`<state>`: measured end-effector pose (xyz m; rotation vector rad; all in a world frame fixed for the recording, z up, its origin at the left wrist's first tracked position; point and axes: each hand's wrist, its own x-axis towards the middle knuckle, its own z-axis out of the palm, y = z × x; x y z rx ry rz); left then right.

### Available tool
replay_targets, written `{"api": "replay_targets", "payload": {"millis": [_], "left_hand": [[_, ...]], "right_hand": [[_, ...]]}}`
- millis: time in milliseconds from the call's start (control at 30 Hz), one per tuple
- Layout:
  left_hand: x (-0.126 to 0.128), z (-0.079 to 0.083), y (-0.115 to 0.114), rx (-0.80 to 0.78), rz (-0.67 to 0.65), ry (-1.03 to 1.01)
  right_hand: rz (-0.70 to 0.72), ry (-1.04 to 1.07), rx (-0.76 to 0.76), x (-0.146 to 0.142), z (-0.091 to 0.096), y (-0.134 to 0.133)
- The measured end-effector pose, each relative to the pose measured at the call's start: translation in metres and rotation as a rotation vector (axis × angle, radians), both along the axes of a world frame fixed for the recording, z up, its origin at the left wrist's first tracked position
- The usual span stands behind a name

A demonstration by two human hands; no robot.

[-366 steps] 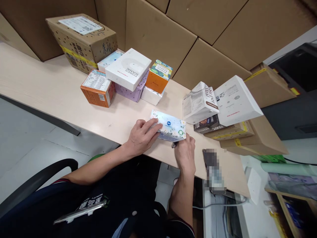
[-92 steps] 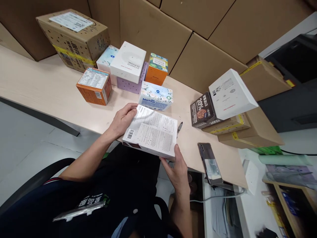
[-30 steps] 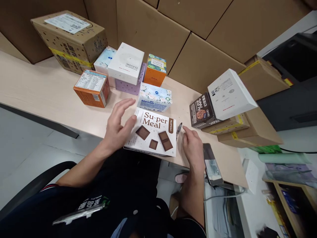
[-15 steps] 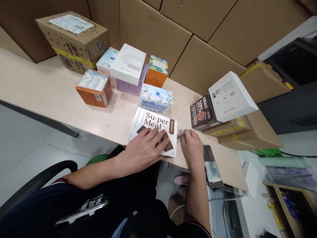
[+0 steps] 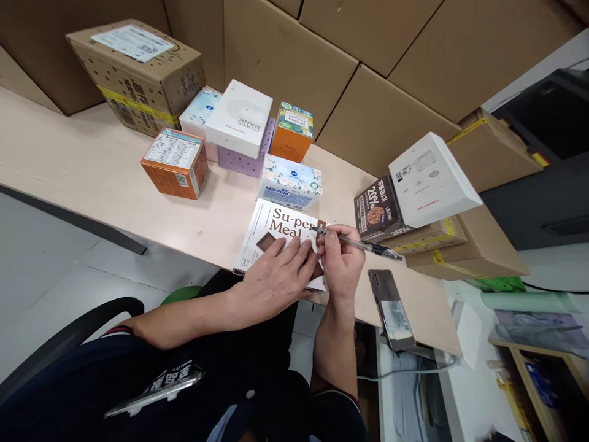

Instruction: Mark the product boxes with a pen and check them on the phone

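A white box printed "Su-per Meal" [image 5: 262,220] lies flat near the table's front edge. My left hand [image 5: 276,273] rests palm down on it with the fingers stretched out, covering its lower middle. In my right hand [image 5: 340,261] is a pen [image 5: 363,244], gripped between thumb and fingers over the box's right end. One end of the pen points left, close above the printed lettering; the other end, partly clear, sticks out to the right. Whether the pen touches the box I cannot tell. Right behind the box stands a blue-and-white "Manhua" tissue box [image 5: 292,184].
A phone [image 5: 391,310] lies right of my right hand. Farther right, a dark cookie box [image 5: 377,209] and a white box [image 5: 432,181] sit with cardboard cartons. Left at the back are an orange box [image 5: 175,166], a white power bank box [image 5: 239,116] and a taped carton [image 5: 138,80].
My right hand has lifted the pen from the table beside the box and moved left, over the box's right end. My left hand has slid slightly right on the box.
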<state>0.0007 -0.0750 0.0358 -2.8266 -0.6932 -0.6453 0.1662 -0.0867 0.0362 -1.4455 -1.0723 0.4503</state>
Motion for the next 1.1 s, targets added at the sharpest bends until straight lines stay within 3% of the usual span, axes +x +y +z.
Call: {"api": "replay_targets", "payload": {"millis": [133,233,667,1100], "left_hand": [[-0.0011,-0.0006,0.0003,-0.002,0.002,0.004],[-0.0010,0.0007,0.0006,0.002,0.002,0.007],[0.0000,0.0025,0.0011,-0.016,-0.012,0.014],[-0.0009,0.0008,0.0010,-0.018,-0.014,0.004]], "right_hand": [[-0.089,-0.172,-0.015,0.0027,-0.0067,0.0006],[-0.077,-0.235,-0.036,0.0052,-0.0074,-0.0010],[-0.041,-0.384,-0.080,0.0051,0.0006,0.0006],[-0.040,-0.407,-0.080,0.0067,-0.0012,-0.0002]]}}
